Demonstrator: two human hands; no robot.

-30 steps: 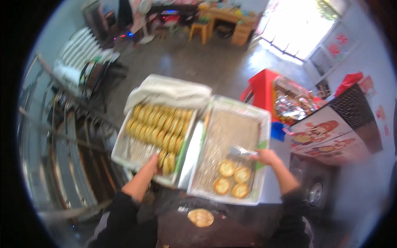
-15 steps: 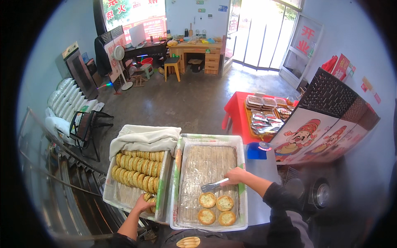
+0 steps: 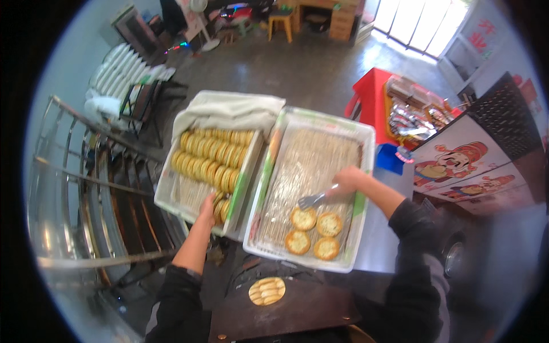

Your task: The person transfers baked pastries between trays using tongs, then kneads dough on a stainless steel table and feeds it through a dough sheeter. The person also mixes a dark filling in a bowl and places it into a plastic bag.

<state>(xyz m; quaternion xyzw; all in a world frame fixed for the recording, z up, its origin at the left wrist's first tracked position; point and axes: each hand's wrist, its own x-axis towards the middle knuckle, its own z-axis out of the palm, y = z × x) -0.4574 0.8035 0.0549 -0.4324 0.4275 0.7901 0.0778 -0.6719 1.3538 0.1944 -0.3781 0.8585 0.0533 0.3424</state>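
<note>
On the left stands a white tub (image 3: 164, 201) with several rows of golden round flatbreads (image 3: 209, 150) packed on edge. My left hand (image 3: 207, 209) reaches into its near right corner, its fingers curled at a short row of the flatbreads there, partly hiding them. To the right, a second white tub (image 3: 366, 150) is lined with clear plastic over a ribbed sheet. Several flatbreads (image 3: 328, 224) lie flat at its near end. My right hand (image 3: 350, 179) is closed round the handle of metal tongs (image 3: 312, 200), whose tip is just above the farthest left flatbread.
A pale cloth (image 3: 229, 112) covers the far end of the left tub. Metal racks (image 3: 108, 188) stand to the left. Beyond on the right are a red-covered table (image 3: 372, 91) with packaged food, a blue scoop-like thing (image 3: 390, 159) and a folding screen (image 3: 457, 163).
The view has tilted down and turned, so the tubs sit higher and slanted. Both hands stay at nearly the same places in the tubs, and the tongs' tip is closer to the flat-lying flatbreads.
</note>
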